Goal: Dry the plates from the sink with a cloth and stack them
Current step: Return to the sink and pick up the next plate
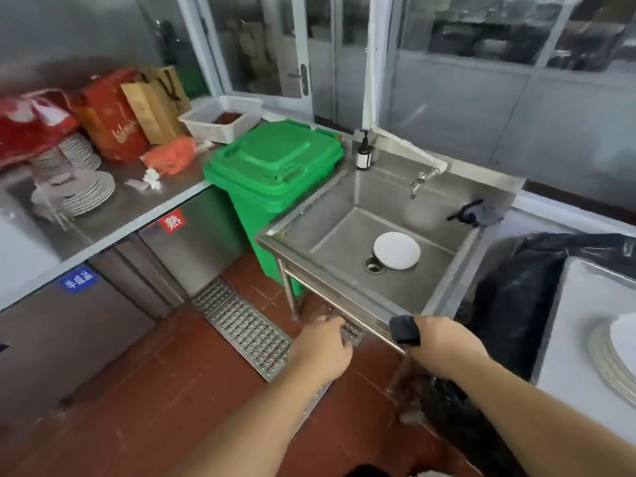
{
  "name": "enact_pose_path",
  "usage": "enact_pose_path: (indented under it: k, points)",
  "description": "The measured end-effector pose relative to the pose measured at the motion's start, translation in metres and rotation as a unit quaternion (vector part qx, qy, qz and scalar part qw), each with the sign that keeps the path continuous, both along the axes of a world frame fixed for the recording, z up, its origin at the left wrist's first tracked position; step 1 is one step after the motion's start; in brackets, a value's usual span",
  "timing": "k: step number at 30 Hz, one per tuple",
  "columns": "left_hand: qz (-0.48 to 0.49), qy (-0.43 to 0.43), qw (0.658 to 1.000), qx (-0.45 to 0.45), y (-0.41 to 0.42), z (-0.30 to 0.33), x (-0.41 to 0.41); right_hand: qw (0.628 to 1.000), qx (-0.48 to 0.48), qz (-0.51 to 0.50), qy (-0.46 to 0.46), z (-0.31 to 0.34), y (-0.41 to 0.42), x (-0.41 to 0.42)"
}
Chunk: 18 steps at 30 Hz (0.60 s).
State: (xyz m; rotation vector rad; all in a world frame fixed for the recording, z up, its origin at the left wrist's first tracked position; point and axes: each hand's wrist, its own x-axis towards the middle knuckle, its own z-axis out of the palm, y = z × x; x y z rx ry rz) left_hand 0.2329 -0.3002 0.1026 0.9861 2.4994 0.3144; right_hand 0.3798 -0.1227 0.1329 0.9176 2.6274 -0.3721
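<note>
Plates flat beside sink drain, apparently face up

Red-brown tiled floor with a metal drain grate, stainless steel bench over steel cabinet doors along the left, green lidded bin, glazed white-framed windows behind, black bin bag at right

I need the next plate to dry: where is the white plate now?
The white plate lies flat on the sink floor, right of centre in the head view, beside the drain.
</note>
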Motion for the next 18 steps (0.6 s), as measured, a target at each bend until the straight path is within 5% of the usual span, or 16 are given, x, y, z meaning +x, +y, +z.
enact_pose_path:
  k: [9, 18]
  points:
    - [0.055, -0.01, 0.998, -0.026, -0.051, -0.002, -0.076, 0.995, -0.004, 0.092, -0.03, -0.011, -0.034, -0.122]
    - [0.083, -0.011, 0.994, -0.063, -0.007, 0.001, -0.189, 0.991, -0.032, 0.126, -0.025, -0.029, 0.008, -0.251]
